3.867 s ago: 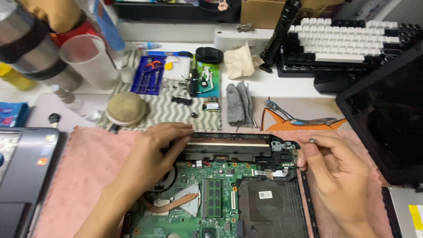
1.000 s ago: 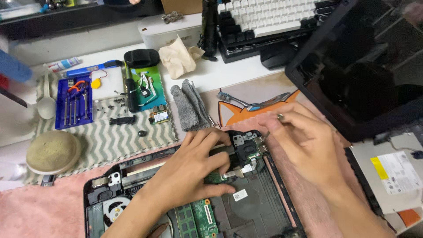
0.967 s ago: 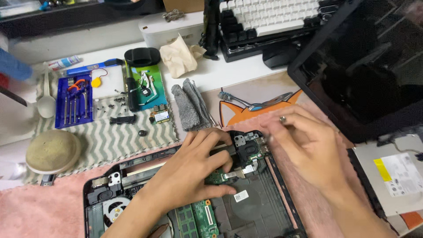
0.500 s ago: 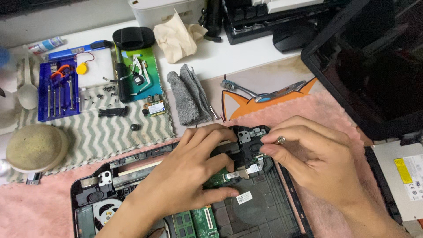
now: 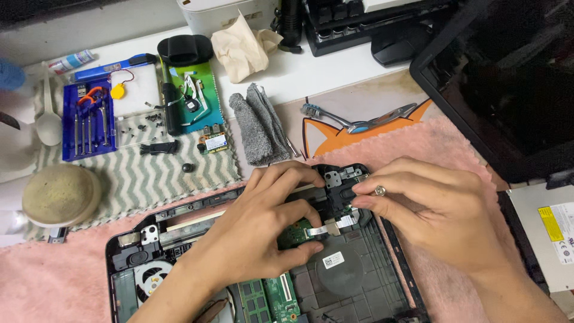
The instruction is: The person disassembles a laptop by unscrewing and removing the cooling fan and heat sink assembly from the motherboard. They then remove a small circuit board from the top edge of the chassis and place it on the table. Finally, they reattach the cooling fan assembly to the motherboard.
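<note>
Head view: The opened laptop base (image 5: 359,281) lay on a pink towel (image 5: 54,281), its inner parts exposed. The left hand (image 5: 263,233) rested on the base with its fingers curled narrowly; the thumb and fingertips pinched a small green circuit board (image 5: 294,233) near the upper right corner of the base. The right hand (image 5: 430,209) sat just beside it, its fingers drawn together over the black hinge bracket (image 5: 338,182) at that corner, and a ring showed on one finger. Whether the right fingers held anything could not be told. A cooling fan (image 5: 149,278) sat at the lower left of the base, and memory modules (image 5: 266,299) lay below the left hand. Beyond the base, a grey cloth (image 5: 257,122), a blue screwdriver case (image 5: 88,119) and a detached black screen panel (image 5: 508,78) lay on the desk.
</note>
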